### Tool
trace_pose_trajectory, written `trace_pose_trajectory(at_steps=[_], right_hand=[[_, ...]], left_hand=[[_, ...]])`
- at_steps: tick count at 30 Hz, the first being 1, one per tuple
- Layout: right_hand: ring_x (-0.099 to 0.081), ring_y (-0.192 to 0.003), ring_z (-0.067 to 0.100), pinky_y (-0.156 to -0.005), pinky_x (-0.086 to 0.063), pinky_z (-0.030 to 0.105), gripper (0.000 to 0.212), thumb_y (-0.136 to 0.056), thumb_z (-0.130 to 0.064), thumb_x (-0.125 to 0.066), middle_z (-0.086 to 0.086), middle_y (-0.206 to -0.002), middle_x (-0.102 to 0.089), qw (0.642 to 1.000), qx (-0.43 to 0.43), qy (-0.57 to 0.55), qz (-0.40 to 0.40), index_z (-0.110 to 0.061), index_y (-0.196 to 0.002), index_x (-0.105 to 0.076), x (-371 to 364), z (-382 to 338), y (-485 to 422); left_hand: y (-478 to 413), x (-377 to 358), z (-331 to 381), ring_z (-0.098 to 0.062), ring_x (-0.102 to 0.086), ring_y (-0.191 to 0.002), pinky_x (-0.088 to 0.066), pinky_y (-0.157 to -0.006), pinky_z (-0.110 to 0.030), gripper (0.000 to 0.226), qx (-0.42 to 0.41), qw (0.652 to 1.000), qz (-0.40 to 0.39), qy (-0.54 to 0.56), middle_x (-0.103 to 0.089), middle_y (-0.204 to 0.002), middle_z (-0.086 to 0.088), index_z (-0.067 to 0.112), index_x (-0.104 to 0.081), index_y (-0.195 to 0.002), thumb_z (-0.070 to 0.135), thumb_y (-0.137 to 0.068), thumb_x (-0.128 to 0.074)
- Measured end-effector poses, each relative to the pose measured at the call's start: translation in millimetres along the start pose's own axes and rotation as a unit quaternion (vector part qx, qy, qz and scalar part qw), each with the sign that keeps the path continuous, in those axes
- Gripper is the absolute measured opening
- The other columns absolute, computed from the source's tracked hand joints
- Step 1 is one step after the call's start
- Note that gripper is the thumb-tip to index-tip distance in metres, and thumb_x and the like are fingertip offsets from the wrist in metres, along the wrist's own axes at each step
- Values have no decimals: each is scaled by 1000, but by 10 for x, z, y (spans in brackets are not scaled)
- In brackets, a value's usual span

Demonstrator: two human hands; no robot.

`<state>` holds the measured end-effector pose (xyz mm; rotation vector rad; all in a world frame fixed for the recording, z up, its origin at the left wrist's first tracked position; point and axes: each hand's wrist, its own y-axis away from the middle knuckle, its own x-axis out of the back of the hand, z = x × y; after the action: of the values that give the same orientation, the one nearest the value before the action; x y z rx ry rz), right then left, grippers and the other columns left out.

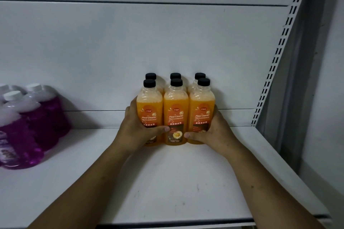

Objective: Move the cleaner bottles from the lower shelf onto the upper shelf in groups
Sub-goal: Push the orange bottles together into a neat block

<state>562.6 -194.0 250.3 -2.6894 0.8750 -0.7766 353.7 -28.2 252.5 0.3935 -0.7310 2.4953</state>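
Purple on my far left: a cluster of purple bottles (pixel 28 124) with white caps stands on the white shelf (pixel 167 182), well apart from the action. Moving right, I see the left hand (pixel 138 128) wrapped around the left flank of the pack, thumb laid across the front label and reaching towards the middle bottle. It's a firm grasp.

Centre frame are the orange floor cleaner bottles (pixel 176 109): six of them, black caps, two rows of three pressed tight together and upright, close to the white back panel (pixel 130 52). Their bases sit at the shelf surface, though I can't tell whether they rest on it or are a hair off it.

Right of that, the right hand (pixel 210 132) mirrors the other, fingers curled around the right flank and thumb across the front — the group is squeezed between both palms.

At the far right, a slotted upright (pixel 279 52) runs up the shelving's edge.
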Motion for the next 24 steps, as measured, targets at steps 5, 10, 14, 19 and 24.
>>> trace_pose_trajectory(at_steps=[5, 10, 14, 19, 24], right_hand=[[-62, -124, 5, -101, -58, 45, 113, -55, -44, -102, -20, -134, -61, 1000, 3, -1, 15, -44, -147, -37, -12, -6, 5], [-59, -132, 13, -104, -55, 54, 116, -53, -58, -99, -14, -144, -56, 1000, -10, -22, -7, -50, -148, -34, 3, -2, 10], [-56, -136, 14, -108, -52, 54, 111, -58, -70, -92, -11, -149, -52, 999, -13, -23, -29, -51, -150, -33, 19, 9, 4], [-59, -130, 7, -107, -54, 50, 106, -61, -56, -96, -18, -141, -59, 999, -2, -38, -26, -47, -148, -36, 27, 11, 2], [-62, -128, 15, -102, -57, 54, 111, -51, -81, -88, -10, -142, -58, 999, -5, -37, 21, -48, -146, -40, 52, -47, -23]], left_hand=[[-2, -16, 20, -21, -59, -127, -59, -97, -54, 124, 8, 1000, -4, 3, -51, -143, 8, 48, -27, -147, 73, -46, -93], [2, 31, 7, -20, -57, -130, -57, -101, -49, 119, 7, 999, -30, 20, -48, -146, 6, 47, -25, -149, 78, -52, -88], [-14, 46, -1, -21, -59, -129, -56, -103, -52, 112, 19, 998, -49, 33, -49, -146, 4, 48, -25, -147, 83, -57, -82], [-4, 24, 10, -21, -58, -130, -58, -101, -48, 118, 5, 999, -31, 31, -47, -146, 5, 45, -26, -148, 85, -52, -82], [-20, 80, 121, -19, -53, -133, -57, -101, -46, 114, -16, 999, 6, 50, -40, -153, 4, 47, -23, -154, 75, -62, -83]])
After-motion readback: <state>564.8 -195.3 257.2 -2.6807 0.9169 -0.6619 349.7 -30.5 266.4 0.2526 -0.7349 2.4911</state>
